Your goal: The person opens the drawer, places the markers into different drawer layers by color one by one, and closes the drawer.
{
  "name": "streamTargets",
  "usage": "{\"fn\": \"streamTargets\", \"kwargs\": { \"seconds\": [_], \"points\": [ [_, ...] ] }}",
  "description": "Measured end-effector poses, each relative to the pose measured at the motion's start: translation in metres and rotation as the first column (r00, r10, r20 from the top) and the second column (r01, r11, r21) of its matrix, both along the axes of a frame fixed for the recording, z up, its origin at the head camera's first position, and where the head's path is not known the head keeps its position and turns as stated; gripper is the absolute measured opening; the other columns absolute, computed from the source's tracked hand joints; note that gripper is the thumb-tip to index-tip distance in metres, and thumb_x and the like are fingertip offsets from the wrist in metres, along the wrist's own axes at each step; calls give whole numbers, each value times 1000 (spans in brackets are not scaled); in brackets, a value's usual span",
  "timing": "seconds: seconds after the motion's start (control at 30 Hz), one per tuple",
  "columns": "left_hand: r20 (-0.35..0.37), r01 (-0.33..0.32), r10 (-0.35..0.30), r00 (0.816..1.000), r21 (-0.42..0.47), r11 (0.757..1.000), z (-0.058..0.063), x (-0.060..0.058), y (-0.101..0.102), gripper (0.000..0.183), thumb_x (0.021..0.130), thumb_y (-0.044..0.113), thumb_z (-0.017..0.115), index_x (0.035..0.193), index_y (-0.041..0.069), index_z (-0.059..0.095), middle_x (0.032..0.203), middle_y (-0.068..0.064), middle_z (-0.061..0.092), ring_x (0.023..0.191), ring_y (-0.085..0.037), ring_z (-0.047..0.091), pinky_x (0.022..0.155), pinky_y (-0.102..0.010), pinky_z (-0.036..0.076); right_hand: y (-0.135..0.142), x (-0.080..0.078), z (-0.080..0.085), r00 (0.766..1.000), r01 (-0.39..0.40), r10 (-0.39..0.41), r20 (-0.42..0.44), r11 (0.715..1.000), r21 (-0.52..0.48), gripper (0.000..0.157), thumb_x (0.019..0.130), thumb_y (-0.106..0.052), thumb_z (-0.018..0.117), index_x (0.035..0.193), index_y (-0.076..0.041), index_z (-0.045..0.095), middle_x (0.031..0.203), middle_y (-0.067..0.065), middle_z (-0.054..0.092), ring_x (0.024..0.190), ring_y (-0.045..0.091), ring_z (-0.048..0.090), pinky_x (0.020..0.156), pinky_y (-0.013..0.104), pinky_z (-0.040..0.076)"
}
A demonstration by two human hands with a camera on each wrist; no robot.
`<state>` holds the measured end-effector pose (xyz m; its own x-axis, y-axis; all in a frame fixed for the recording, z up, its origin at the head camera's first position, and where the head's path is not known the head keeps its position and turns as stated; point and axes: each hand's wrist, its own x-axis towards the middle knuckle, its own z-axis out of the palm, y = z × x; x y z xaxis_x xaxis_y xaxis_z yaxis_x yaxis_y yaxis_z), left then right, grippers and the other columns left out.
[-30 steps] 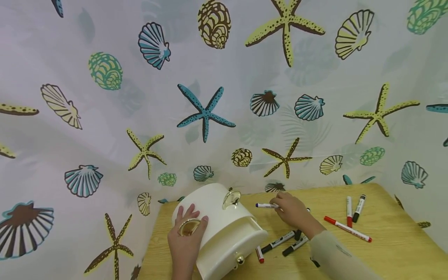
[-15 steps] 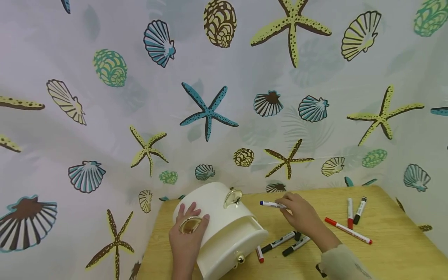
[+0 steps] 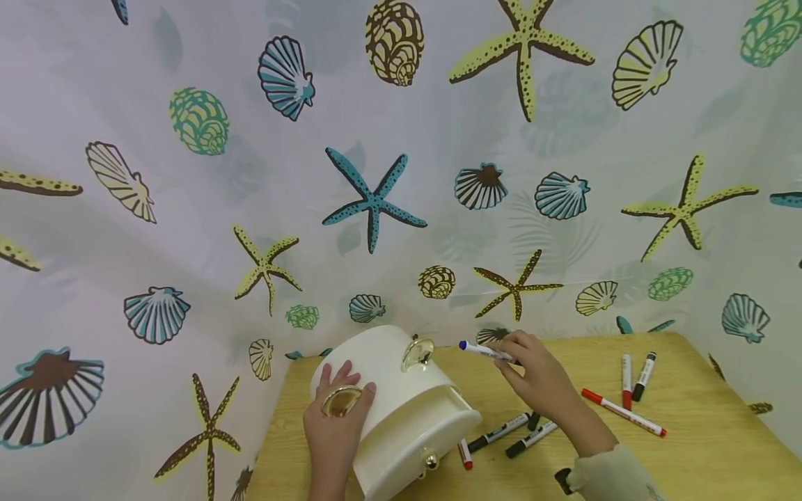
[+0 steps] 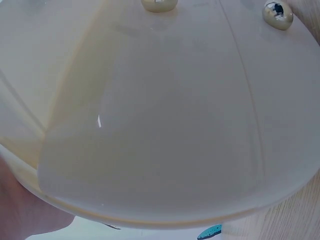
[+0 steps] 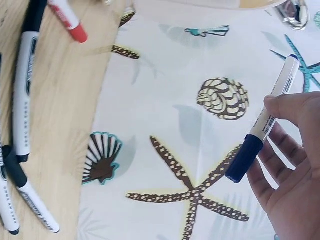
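Note:
My left hand rests with spread fingers on a glossy white rounded box, around a gold oval handle. The box has a partly pulled-out drawer with a gold knob on its front. A second gold handle is on the box's right side. To the right of the box, my right hand pinches a white marker with a blue cap between thumb and fingers, above the table. In the left wrist view the white box fills most of the picture, hiding most of the hand.
Several black-capped markers and a red-tipped one lie right of the drawer on the wooden table. Farther right lie a red marker, a white-and-red one and a black one. Behind hangs a shell-and-starfish cloth.
My right hand has risen and shifted slightly right with the marker, whose left end now tilts up. The left hand and the box stay in place.

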<state>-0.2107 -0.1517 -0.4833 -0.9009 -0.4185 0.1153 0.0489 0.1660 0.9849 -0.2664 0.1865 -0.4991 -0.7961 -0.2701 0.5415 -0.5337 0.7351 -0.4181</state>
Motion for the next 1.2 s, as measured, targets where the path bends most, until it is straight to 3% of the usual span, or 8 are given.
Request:
{"fn": "streamTargets", "kwargs": {
  "seconds": [0.4,0.57,0.73,1.03,1.2],
  "points": [
    [-9,22,-22,1000,-18,1000,1,2,0,39,70,50,85,95,22,75,124,12,67,146,-6,28,124,-48,18,-24,23,30,989,-143,137,-48,979,-145,33,91,-14,70,122,-27,66,117,-11,57,106,5,52,81,26,52],
    [-28,30,-30,999,-16,999,-1,2,-1,38,70,50,85,95,22,76,123,12,67,145,-5,28,124,-46,18,-36,31,34,975,-221,209,-80,953,-207,36,90,-11,70,122,-27,66,116,-10,57,105,6,52,82,24,51],
    [-30,34,-34,999,-3,999,-2,3,-2,38,70,50,85,94,22,76,122,11,67,145,-4,28,122,-44,25,-48,38,40,949,-310,284,-136,919,-245,40,88,-4,72,121,-27,66,116,-9,58,104,7,53,81,26,53],
    [-17,12,-13,1000,-34,999,-3,3,-1,39,70,51,84,95,23,75,122,12,67,145,-7,29,122,-52,21,-77,57,48,895,-431,387,-223,880,-199,45,82,0,76,119,-23,68,115,-7,58,98,7,52,78,12,47],
    [-20,1,-2,1000,-34,999,-5,2,-1,35,70,49,85,93,24,75,122,14,67,144,-4,30,121,-51,26,-89,69,54,887,-441,404,-223,885,-153,40,85,-6,76,119,-25,69,114,-10,57,101,4,52,82,9,47]
  ]
}}
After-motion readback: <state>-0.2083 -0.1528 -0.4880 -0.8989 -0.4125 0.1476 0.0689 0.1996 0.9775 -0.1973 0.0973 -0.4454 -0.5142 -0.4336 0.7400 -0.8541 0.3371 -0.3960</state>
